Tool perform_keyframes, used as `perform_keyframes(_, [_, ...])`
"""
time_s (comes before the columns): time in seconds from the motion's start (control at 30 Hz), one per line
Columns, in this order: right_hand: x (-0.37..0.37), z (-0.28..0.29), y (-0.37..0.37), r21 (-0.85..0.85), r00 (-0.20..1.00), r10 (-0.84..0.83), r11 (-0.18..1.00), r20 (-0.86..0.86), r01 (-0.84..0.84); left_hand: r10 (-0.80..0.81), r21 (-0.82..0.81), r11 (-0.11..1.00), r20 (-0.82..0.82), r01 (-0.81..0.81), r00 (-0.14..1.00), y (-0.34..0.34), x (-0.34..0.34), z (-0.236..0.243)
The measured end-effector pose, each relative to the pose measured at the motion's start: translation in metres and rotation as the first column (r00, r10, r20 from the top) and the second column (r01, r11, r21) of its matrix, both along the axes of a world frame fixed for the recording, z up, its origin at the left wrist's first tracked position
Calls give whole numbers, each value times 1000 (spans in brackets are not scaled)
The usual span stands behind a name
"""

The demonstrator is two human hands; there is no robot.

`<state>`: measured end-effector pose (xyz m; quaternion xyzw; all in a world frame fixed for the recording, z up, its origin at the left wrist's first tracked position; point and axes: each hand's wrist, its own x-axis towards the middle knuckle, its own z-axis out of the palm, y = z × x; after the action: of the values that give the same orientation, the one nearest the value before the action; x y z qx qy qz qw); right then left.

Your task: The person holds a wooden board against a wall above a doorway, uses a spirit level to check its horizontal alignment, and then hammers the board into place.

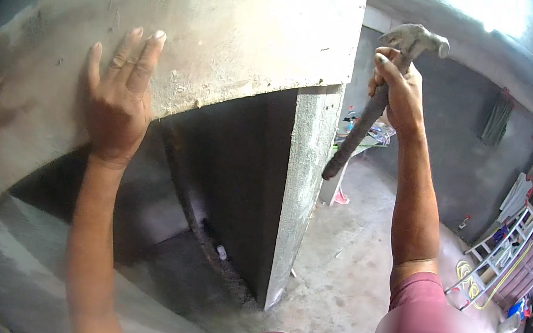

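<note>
My left hand (121, 95) lies flat with its fingers spread against a pale, worn board (244, 34), which spans the upper left and has a ragged lower edge. Raised to the right of the board, my right hand (396, 89) is closed around a claw hammer (372, 117). Its metal head (417, 39) sticks up above the fist, and the dark handle slants down to the left. Air separates the hammer from the board. Under the board's right end stands a grey plastered pillar (304, 192), with a dark recess (223, 181) to its left.
An aluminium stepladder (495, 257) leans at the right, with a yellow hose (466, 280) on the floor beside it. Behind the pillar is a table (369, 140) with assorted things on it. A small white object (222, 252) lies low in the recess. Dark cord (497, 117) hangs on the far wall.
</note>
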<state>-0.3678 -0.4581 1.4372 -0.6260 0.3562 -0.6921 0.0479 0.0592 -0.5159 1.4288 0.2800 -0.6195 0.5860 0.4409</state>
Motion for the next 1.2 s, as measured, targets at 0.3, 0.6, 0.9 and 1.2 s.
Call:
perform_keyframes(0.3, [4,35,-35,80,762,-379,869,-525,488,-49,-13,999,-25,49,998,-2,2,0])
perform_keyframes(0.6, [15,46,-40,236,765,-249,855,-595,462,-56,-30,998,-5,56,998,-8,7,-1])
perform_keyframes(0.9, [4,61,-47,303,695,-204,791,-689,532,-75,-30,997,-20,74,997,-9,7,-1])
perform_keyframes(1.2, [16,45,-45,224,662,-325,765,-675,604,-51,-41,998,2,51,999,-10,9,-1])
